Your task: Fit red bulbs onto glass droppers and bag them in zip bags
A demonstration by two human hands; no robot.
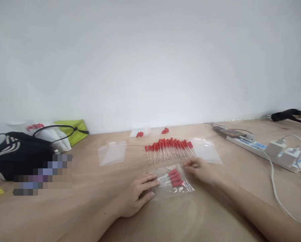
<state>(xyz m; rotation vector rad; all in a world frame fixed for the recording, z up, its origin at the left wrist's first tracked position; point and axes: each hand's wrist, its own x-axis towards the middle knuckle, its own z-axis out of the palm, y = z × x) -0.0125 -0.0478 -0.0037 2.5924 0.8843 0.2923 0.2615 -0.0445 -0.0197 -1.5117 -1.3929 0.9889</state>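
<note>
A clear plastic bag (188, 188) lies flat on the table, holding several red-topped droppers (175, 178) side by side, their thin pale stems pointing left. My left hand (136, 196) rests at the bag's left end, fingers spread and fingertips on the plastic. At the bag's upper right edge, my right hand (200, 169) has its fingers curled together in a pinch; it is slightly blurred. Just behind the bag, a row of loose red-topped droppers (169, 146) stretches across the table, red ends pointing away from me.
Flat clear bags (112, 153) lie left of the row, and more bags (208, 151) lie right. Two small groups of red pieces (139, 134) sit near the wall. A power strip (260, 151) with chargers and cables occupies the right; a black bag (19, 151) is left.
</note>
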